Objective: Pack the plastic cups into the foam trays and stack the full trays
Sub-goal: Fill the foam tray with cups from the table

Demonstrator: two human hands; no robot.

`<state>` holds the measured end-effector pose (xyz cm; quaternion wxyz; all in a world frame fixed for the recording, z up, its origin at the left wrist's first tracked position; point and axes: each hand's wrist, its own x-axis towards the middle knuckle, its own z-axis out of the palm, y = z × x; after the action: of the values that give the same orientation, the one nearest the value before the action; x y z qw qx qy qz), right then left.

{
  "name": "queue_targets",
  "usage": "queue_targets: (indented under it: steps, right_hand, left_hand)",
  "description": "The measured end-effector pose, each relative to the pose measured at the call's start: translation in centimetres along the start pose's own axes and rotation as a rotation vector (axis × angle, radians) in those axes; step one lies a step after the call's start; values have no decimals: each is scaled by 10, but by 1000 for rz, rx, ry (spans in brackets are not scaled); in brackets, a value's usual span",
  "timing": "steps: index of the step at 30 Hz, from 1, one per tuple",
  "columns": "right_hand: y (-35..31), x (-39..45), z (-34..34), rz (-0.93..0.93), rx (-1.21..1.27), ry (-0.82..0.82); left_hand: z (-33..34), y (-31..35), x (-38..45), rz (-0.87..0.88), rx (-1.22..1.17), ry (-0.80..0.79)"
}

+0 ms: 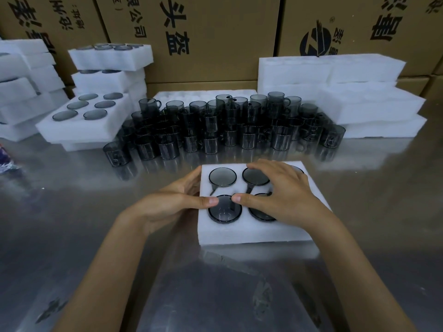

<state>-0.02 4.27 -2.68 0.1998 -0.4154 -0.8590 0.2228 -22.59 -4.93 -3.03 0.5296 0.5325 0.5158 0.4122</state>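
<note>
White rectangular foam tray (254, 232) lies flat on the reflective brushed-metal table (72, 236), directly in front of the person. 4 smoky-grey translucent plastic cups are plainly visible seated in its round pockets, bases up: far-left cup (222, 176), far-middle cup (255, 177), near-left cup (224, 210), near-middle cup (260, 213). Right-hand column is hidden under the right hand; count there cannot be told.

Left hand (177, 197): fingers wrapped against the tray's left edge, thumb extended straight onto the foam at the near-left cup's rim. Gripping the tray.

Right hand (282, 190): spread palm-down over the tray, fingers gently arched, thumb tip touching the near-left cup's rim; nothing pinched.

Behind the tray: a dense cluster of loose grey cups with handles (223, 125), cylindrical, ribbed walls, stacked 2 to 3 high; too many to count reliably.

Left rear: filled foam tray (79, 121) showing 6 cup bases, beside taller stacks of filled trays (110, 68). Right rear: stack of empty foam blocks (359, 92). Brown printed cardboard cartons (215, 32) form the backdrop.
</note>
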Motion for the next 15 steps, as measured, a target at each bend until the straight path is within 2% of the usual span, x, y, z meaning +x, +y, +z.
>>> queue_targets:
  steps: [6, 11, 13, 15]
  right_hand:
    - [2, 3, 2, 14, -19, -18]
    - [3, 2, 3, 13, 5, 7]
    - [2, 0, 3, 10, 14, 7]
    - [-1, -2, -1, 6, 21, 5]
  left_hand:
    - [1, 1, 2, -23, 48, -8]
    - [12, 5, 5, -99, 224, 243]
    - [16, 6, 7, -151, 355, 279]
    - [20, 6, 8, -218, 380, 278]
